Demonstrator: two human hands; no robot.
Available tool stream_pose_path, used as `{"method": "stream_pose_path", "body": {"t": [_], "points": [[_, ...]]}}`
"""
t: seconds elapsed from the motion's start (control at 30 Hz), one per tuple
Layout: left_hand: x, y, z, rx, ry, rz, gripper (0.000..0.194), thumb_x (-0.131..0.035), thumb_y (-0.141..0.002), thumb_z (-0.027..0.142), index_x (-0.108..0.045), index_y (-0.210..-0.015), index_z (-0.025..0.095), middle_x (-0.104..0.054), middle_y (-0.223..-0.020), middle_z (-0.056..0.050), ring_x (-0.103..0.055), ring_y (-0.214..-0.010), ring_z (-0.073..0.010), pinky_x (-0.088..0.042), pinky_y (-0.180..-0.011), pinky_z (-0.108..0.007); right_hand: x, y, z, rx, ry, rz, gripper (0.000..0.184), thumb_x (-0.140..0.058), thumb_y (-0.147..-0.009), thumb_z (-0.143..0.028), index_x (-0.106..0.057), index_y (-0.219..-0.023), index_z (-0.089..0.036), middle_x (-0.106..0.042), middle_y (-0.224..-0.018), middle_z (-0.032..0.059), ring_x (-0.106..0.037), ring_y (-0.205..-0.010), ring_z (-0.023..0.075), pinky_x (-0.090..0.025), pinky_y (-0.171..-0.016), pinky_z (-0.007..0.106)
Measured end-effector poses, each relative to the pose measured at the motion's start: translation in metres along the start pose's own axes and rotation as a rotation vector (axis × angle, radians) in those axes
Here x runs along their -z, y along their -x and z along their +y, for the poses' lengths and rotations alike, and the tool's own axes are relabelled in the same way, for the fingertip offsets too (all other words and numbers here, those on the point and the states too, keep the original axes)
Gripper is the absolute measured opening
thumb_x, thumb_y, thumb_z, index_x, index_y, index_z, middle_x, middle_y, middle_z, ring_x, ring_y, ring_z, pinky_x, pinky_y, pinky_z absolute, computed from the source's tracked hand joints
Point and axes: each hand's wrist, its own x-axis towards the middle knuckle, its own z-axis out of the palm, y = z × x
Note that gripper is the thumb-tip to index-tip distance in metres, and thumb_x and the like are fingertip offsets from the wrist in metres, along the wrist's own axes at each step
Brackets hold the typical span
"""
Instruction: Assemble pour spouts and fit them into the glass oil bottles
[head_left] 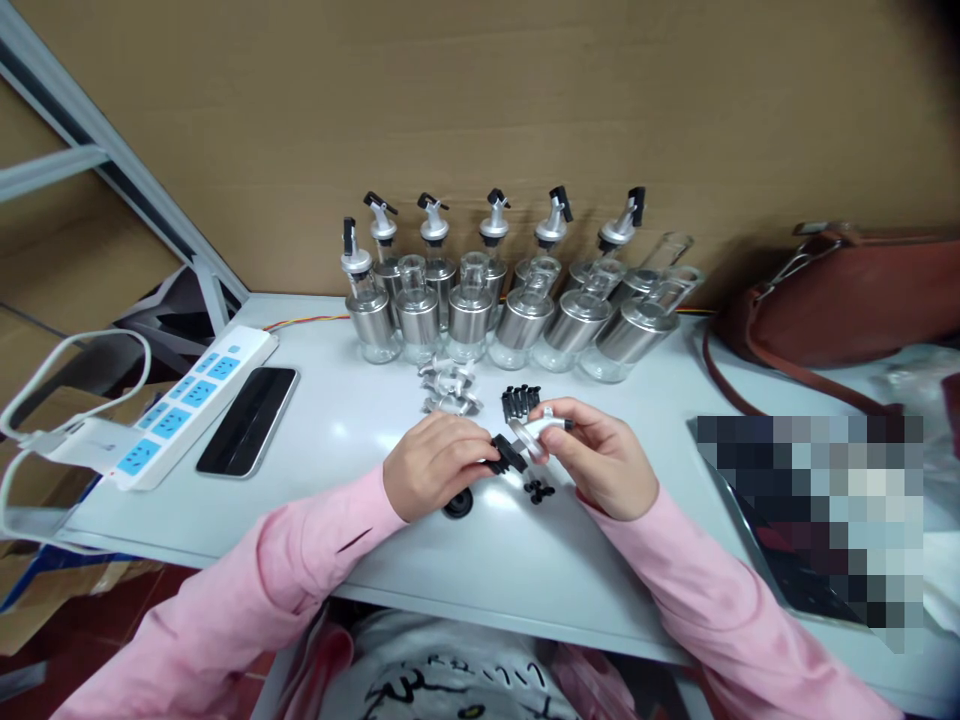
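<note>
My left hand [437, 462] is closed on a black ribbed stopper [510, 454]. In my right hand [600, 455] is a silver pourer spout [534, 437], its base turned toward the stopper; whether the two touch I cannot tell. Just behind them lies a row of small black levers [520, 400]. A little heap of black caps [538, 491] is on the table below the spout. Under my left hand a round black part [458, 502] is partly hidden. More silver spouts [450, 385] lie in a pile beyond my left hand.
Glass bottles with steel sleeves [525, 318] stand in rows at the back, several topped with pourers. A power strip [196, 405] and a phone [249, 422] lie on the left. To the right are a brown bag [847, 295] and a dark, pixelated flat object [795, 540].
</note>
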Motion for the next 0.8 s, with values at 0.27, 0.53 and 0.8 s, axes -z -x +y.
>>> {"method": "stream_pose_path", "body": {"t": [0.27,0.53,0.8], "points": [[-0.0006,-0.0003,0.0006,-0.001,0.024,0.012,0.011,-0.042,-0.091,0.023,-0.048,-0.093,0.014,-0.062,-0.08,-0.007,-0.059,-0.076,-0.0158,-0.05,-0.066,-0.03,-0.001,0.0005,-0.0001,-0.006,-0.036,-0.029,0.029,-0.069,-0.068,-0.043,-0.061,-0.078,-0.017,-0.056,-0.054,-0.0027,-0.053,-0.046,0.0097,-0.045,-0.048,0.024],[-0.0014,0.003,-0.0009,-0.02,-0.002,0.038,0.017,-0.045,-0.089,0.024,-0.044,-0.104,0.015,-0.06,-0.09,-0.008,-0.057,-0.083,-0.0163,-0.051,-0.069,-0.031,-0.005,0.0009,-0.0024,-0.049,0.002,-0.046,0.029,-0.07,-0.067,-0.041,-0.062,-0.082,-0.017,-0.059,-0.057,-0.001,-0.055,-0.048,0.0103,-0.049,-0.05,0.024],[-0.0026,0.0036,0.0028,0.041,-0.002,-0.077,0.034,-0.041,-0.09,0.021,-0.038,-0.122,0.011,-0.053,-0.113,-0.016,-0.052,-0.106,-0.0202,-0.05,-0.086,-0.034,-0.0081,0.0062,0.0005,0.264,0.212,0.056,0.017,-0.06,-0.078,-0.025,-0.057,-0.094,-0.022,-0.064,-0.071,0.0005,-0.062,-0.062,0.0125,-0.053,-0.059,0.026]]}}
